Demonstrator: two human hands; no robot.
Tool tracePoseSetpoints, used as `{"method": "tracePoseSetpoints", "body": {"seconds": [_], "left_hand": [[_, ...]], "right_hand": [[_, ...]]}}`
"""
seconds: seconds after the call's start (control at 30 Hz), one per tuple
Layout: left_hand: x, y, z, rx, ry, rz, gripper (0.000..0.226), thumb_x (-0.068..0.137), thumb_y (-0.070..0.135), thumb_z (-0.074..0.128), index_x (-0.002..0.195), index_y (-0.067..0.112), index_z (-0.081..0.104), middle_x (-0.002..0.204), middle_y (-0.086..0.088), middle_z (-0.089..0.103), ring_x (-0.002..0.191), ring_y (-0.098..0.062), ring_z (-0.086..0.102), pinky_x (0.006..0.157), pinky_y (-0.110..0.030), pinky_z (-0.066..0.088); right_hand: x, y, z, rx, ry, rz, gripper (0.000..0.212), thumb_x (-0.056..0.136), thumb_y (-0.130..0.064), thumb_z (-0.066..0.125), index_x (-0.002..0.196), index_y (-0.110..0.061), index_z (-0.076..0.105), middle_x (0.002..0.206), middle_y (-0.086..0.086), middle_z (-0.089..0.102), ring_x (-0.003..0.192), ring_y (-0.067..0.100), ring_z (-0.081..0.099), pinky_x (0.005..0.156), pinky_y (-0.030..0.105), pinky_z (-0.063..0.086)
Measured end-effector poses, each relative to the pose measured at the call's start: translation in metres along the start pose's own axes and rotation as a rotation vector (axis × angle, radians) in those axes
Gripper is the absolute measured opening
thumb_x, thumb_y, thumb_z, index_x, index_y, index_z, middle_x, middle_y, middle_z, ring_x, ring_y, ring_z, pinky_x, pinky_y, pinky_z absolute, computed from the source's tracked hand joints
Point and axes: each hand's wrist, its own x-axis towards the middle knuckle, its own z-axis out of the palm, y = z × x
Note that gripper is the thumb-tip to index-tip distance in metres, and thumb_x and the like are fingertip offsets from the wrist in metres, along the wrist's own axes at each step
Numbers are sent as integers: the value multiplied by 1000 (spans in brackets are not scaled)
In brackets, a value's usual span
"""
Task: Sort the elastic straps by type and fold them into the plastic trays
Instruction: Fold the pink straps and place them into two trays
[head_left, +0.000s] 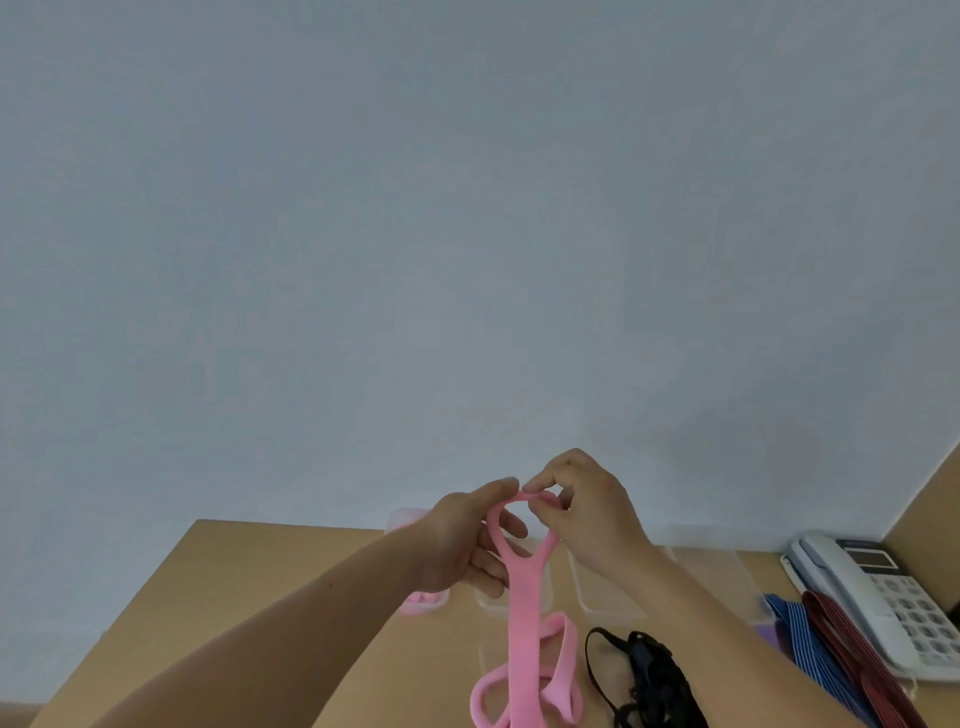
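- Pale blue-grey wall fills most of the frame; a wooden table (260, 597) runs along the bottom.
- At lower centre, both hands hold a pink elastic strap (527, 613) up above the table.
- Left hand (467, 545) grips one side of the strap's upper loop, with its fingers curled around the band.
- Right hand (592, 514) pinches the top of that loop between thumb and forefinger, the other fingers curled in.
- From the hands the strap hangs down, and its lower loops lie on the table at the bottom edge.
- Clear plastic trays (613, 597) sit in a row behind the hands; the leftmost tray (402, 519) holds something pink.
- Just right of the pink loops lies a black strap bundle (649, 680).
- At lower right, a blue striped strap (810, 654) and a red striped strap (857, 654) lie beside a white desk phone (878, 597).
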Motion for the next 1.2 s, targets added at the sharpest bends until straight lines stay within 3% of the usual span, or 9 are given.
{"method": "tracePoseSetpoints", "body": {"seconds": [0.23,0.37,0.5,0.57,0.73,0.87,1.0,1.1,1.2], "left_hand": [[0,4,-2,-78,-8,72,17,89,16,58,99,3,63,87,-21,64,56,-25,56,50,-27,47],[0,3,-2,-24,46,180,14,93,11,60,103,4,63,86,-19,69,60,-27,59,53,-30,51],[0,-3,-2,15,108,253,18,94,6,57,111,-2,60,83,-19,70,54,-25,59,53,-31,53],[-1,-5,1,37,141,284,19,94,2,55,111,-3,61,81,-17,71,51,-24,59,53,-32,54],[-3,-9,0,12,99,245,19,92,0,59,112,-3,61,81,-16,69,57,-24,64,58,-33,56],[-5,-7,0,-20,3,158,20,94,8,57,113,2,57,90,-18,68,71,-27,67,67,-35,56],[-3,-5,-4,-108,-71,53,45,97,31,53,125,-4,57,109,-27,68,78,-29,68,73,-36,56],[-1,-1,-6,-170,-38,19,33,98,26,52,113,-2,59,96,-22,70,69,-26,69,66,-33,57],[1,2,-7,-206,-5,-7,26,95,21,57,105,-2,60,88,-22,68,62,-26,67,62,-33,57]], "right_hand": [[-5,7,3,56,-29,-37,33,83,-9,72,78,-42,70,92,-14,57,77,4,59,66,13,43],[-7,4,0,410,-54,193,4,86,-21,73,90,-23,72,95,-6,68,69,11,64,61,24,48],[-7,1,-7,557,-139,408,36,95,-40,59,96,-6,70,91,14,71,60,25,66,53,32,49],[-8,-1,-8,502,-180,407,32,95,-36,60,95,-6,71,87,17,72,57,24,64,51,31,48],[-5,-4,-11,486,-170,313,8,89,-10,66,89,-4,70,76,22,70,58,22,64,53,30,50],[-6,2,-6,384,-160,230,2,89,-11,67,90,-10,68,67,14,70,55,21,62,54,28,51],[-7,6,3,247,-92,119,8,90,-14,68,89,-22,65,74,0,68,59,11,66,57,19,51],[-7,13,6,105,-93,-30,16,91,-20,67,87,-34,61,83,-8,66,73,9,65,68,24,55],[-8,21,8,-1,-80,-221,9,92,-19,65,91,-29,64,87,-15,61,80,6,61,68,18,50]]}}
